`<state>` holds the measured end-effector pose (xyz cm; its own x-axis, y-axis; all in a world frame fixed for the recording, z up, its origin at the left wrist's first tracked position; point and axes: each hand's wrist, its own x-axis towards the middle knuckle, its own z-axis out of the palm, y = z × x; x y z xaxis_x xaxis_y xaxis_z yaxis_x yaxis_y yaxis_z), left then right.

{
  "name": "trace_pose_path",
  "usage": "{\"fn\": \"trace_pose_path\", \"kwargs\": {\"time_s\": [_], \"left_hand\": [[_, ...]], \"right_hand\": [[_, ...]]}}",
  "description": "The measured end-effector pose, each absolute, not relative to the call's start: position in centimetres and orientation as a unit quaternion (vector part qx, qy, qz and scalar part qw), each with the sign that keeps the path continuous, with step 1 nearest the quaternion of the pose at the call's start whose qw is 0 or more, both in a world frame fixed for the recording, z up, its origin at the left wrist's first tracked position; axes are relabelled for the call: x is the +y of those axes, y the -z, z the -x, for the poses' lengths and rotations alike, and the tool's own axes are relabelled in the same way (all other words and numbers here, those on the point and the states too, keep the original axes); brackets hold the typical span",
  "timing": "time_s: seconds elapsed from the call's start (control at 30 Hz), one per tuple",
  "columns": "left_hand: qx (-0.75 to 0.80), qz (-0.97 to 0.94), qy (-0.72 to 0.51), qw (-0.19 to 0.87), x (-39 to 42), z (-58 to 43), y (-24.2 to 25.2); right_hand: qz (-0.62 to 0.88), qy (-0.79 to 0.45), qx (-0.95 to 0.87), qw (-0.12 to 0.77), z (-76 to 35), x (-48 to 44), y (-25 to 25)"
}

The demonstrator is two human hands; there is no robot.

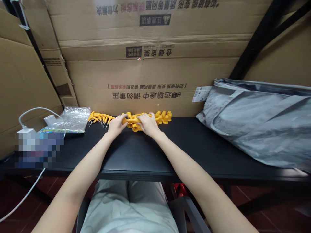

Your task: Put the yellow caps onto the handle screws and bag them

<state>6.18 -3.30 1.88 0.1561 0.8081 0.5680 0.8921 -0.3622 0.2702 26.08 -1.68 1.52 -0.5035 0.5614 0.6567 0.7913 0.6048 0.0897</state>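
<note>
Near the back of the black table, my left hand (pixel 116 126) and my right hand (pixel 148 124) are close together, fingers closed around a yellow plastic piece (pixel 132 119) that spans between them. Its exact shape is partly covered by my fingers. Just below and behind it lie yellow hollow round parts (pixel 135 127). To the left of my left hand is a row of yellow branched plastic pieces (pixel 99 116), with small metal springs (pixel 104 125) in front. Beyond my right hand, several yellow stepped, cup-like parts (pixel 165 117) stand grouped together.
Cardboard (pixel 155 71) walls off the back of the black table (pixel 136 155). A grey fabric bag (pixel 257 123) takes up the right side. At left are a clear plastic bag (pixel 75 118), a white charger (pixel 26 137) with a cable, and a blurred-out item (pixel 48 147).
</note>
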Motion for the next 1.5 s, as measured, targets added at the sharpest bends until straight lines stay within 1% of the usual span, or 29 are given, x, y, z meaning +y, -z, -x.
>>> {"fn": "trace_pose_path", "kwargs": {"time_s": [0.33,0.6,0.77,0.87,1.17,1.33,1.5], "left_hand": [[-0.566,0.748,0.345,0.019,-3.45,-6.68,-2.14],[-0.545,0.762,0.347,0.042,-3.29,-6.40,-1.82],[-0.552,0.761,0.338,0.045,-3.36,-6.46,-1.70],[-0.556,0.760,0.334,0.048,-3.46,-6.60,-1.73],[-0.561,0.750,0.349,0.017,-3.55,-6.86,-1.86],[-0.550,0.754,0.360,0.000,-3.45,-6.96,-1.79],[-0.546,0.760,0.351,0.025,-3.40,-6.74,-1.71]], "right_hand": [[0.421,0.255,-0.820,0.291,-25.89,-2.14,-2.23],[0.380,0.231,-0.847,0.291,-26.26,-1.85,-1.68],[0.385,0.227,-0.852,0.273,-26.01,-1.95,-1.69],[0.387,0.233,-0.848,0.278,-25.96,-1.95,-1.79],[0.392,0.240,-0.842,0.284,-25.95,-2.04,-1.92],[0.409,0.246,-0.836,0.271,-25.88,-1.92,-1.84],[0.406,0.233,-0.843,0.264,-25.91,-1.65,-1.49]]}}
